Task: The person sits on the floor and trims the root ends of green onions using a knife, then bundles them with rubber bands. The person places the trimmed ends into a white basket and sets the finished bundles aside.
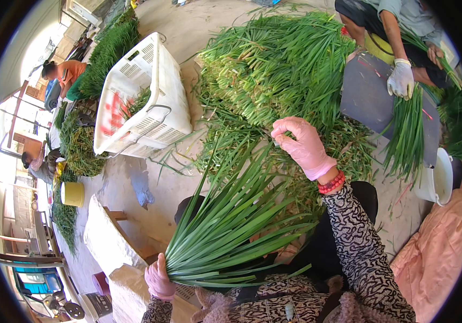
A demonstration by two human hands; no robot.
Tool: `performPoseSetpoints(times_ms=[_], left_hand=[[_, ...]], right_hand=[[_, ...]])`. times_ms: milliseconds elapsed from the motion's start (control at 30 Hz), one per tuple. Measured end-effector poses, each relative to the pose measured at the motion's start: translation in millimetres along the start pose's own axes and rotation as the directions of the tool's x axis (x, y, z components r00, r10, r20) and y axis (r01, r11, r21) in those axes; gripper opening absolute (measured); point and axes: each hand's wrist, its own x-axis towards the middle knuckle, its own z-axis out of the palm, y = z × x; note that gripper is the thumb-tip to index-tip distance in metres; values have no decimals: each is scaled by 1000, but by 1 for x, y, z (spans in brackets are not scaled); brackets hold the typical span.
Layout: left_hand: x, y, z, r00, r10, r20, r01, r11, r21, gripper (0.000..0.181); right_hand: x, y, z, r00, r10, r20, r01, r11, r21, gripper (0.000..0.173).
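My left hand point(160, 278), in a pink glove, is closed around the gathered end of a bunch of long flat green leaves point(223, 234), which look like garlic chives. The leaves fan out over my lap towards the upper right. My right hand point(301, 145), also pink-gloved and with red beads at the wrist, is raised past the leaf tips. Its thumb and fingers curl towards each other; whether something small is between them cannot be made out. Beyond it lies a large heap of green stalks point(275, 72), pale cut ends facing me, on loose trimmings point(348, 149).
A white plastic crate point(174, 93) stands left of the heap. At the upper right, a co-worker's gloved hand point(401, 78) holds stalks over a grey board point(366, 89). A white bucket point(436, 177) and pink sheeting point(436, 242) are at the right, a yellow bucket point(72, 194) at the left.
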Motion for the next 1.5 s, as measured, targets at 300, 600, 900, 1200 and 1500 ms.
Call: performPoseSetpoints(times_ms=[300,600,900,1200,1500], left_hand=[[3,1,-1,1000,14,5,-14,1000,-7,79],[8,2,-1,998,49,-49,-50,999,-12,77],[9,2,-3,998,57,-42,-57,998,0,72],[9,7,-5,999,36,-29,-36,999,2,70],[10,9,-5,1000,17,18,-17,1000,-16,66]], right_hand=[[3,14,-1,997,26,72,-30,998,63,22],[6,18,6,971,-61,229,24,987,161,25],[6,17,15,899,91,428,-115,993,31,30],[1,23,22,883,46,466,-20,998,-60,25],[-1,12,28,898,154,411,-84,979,-183,11]])
